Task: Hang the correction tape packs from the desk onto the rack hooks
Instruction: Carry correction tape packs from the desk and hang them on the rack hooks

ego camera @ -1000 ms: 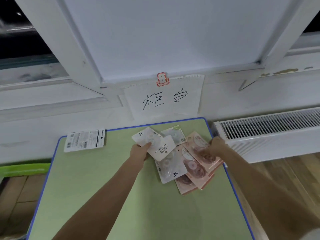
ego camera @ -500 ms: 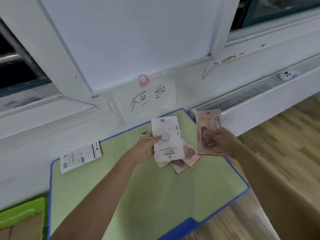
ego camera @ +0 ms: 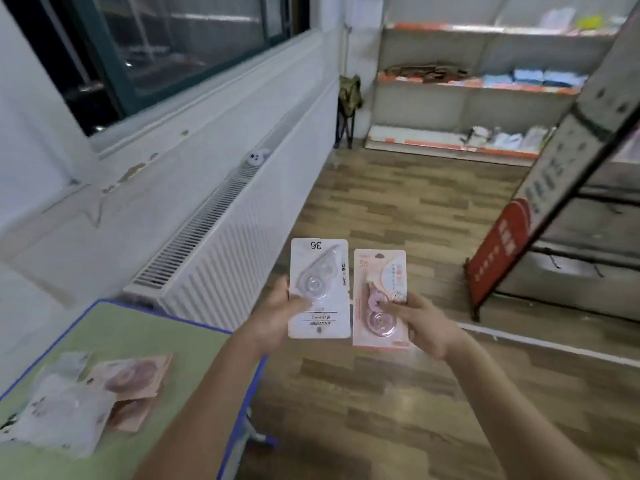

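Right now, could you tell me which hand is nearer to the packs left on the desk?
Left. The left hand is closer to the desk packs; the right hand is farther off.

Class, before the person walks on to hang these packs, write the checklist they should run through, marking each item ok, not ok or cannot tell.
1. Left hand grips the white pack: ok.
2. Right hand grips the pink pack: ok.
3. White pack right way up for hanging: not ok, its "36" reads upside down.
4. Pink pack's hang hole at the top: ok.
5. Free rack hook in sight: cannot tell; the rack is blurred.
6. Desk emptied: not ok, a pile of packs remains.
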{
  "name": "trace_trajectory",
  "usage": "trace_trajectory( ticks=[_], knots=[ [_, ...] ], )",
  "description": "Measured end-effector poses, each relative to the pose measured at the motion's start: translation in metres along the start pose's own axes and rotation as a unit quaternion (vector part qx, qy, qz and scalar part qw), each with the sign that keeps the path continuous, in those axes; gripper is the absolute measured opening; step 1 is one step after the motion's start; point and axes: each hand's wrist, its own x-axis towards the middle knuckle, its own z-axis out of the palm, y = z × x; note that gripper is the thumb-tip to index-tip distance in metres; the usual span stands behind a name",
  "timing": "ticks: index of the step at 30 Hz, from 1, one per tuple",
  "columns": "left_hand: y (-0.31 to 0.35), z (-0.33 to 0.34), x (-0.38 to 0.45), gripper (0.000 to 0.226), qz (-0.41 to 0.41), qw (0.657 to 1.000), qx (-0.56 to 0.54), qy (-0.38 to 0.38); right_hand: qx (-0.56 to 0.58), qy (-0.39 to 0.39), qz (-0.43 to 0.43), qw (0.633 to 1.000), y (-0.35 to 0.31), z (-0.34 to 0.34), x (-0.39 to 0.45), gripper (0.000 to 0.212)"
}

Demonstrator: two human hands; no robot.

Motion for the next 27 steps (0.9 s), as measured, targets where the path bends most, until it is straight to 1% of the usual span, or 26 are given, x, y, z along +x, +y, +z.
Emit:
trace_trajectory(
  ticks=[2, 5, 8, 10, 12, 14, 15, 16, 18, 20, 24, 25, 27],
  knots=[
    [-0.002, 0.057, 0.023, 0.05, -0.014, 0.998, 0.004, -0.053, 0.024, 0.039, -0.018, 0.999, -0.008, -0.054, -0.029, 0.044],
    [-0.012, 0.15, 0.055, 0.05, -0.036, 0.992, -0.003, -0.122, 0.057, 0.103, -0.049, 0.992, -0.019, -0.139, -0.075, 0.037],
    [-0.025, 0.246, 0.087, 0.041, -0.048, 0.988, 0.009, -0.148, 0.067, 0.157, -0.075, 0.982, -0.029, -0.221, -0.119, 0.041],
    [-0.033, 0.305, 0.109, 0.03, -0.068, 0.984, 0.017, -0.165, 0.076, 0.191, -0.096, 0.974, -0.035, -0.271, -0.146, 0.034],
    [-0.035, 0.359, 0.129, 0.032, -0.078, 0.978, 0.026, -0.19, 0.085, 0.225, -0.113, 0.964, -0.042, -0.315, -0.168, 0.027],
    [-0.033, 0.411, 0.146, 0.04, -0.07, 0.973, 0.045, -0.215, 0.09, 0.252, -0.132, 0.954, -0.048, -0.355, -0.187, 0.029],
    [-0.032, 0.435, 0.155, 0.044, -0.068, 0.969, 0.057, -0.231, 0.095, 0.264, -0.138, 0.95, -0.051, -0.374, -0.194, 0.031],
    [-0.032, 0.458, 0.166, 0.043, -0.068, 0.965, 0.065, -0.243, 0.1, 0.275, -0.143, 0.945, -0.054, -0.393, -0.201, 0.033],
    [-0.031, 0.505, 0.19, 0.032, -0.068, 0.958, 0.072, -0.27, 0.103, 0.295, -0.153, 0.937, -0.062, -0.429, -0.211, 0.034],
    [-0.028, 0.552, 0.216, 0.03, -0.077, 0.95, 0.081, -0.29, 0.105, 0.31, -0.165, 0.93, -0.073, -0.466, -0.218, 0.036],
    [-0.018, 0.645, 0.264, 0.033, -0.096, 0.926, 0.094, -0.353, 0.124, 0.348, -0.192, 0.909, -0.102, -0.544, -0.223, 0.035],
    [-0.014, 0.668, 0.276, 0.035, -0.092, 0.918, 0.1, -0.373, 0.127, 0.356, -0.196, 0.905, -0.111, -0.562, -0.223, 0.035],
    [-0.007, 0.712, 0.3, 0.041, -0.082, 0.911, 0.114, -0.387, 0.131, 0.364, -0.207, 0.899, -0.128, -0.599, -0.223, 0.034]
  ],
)
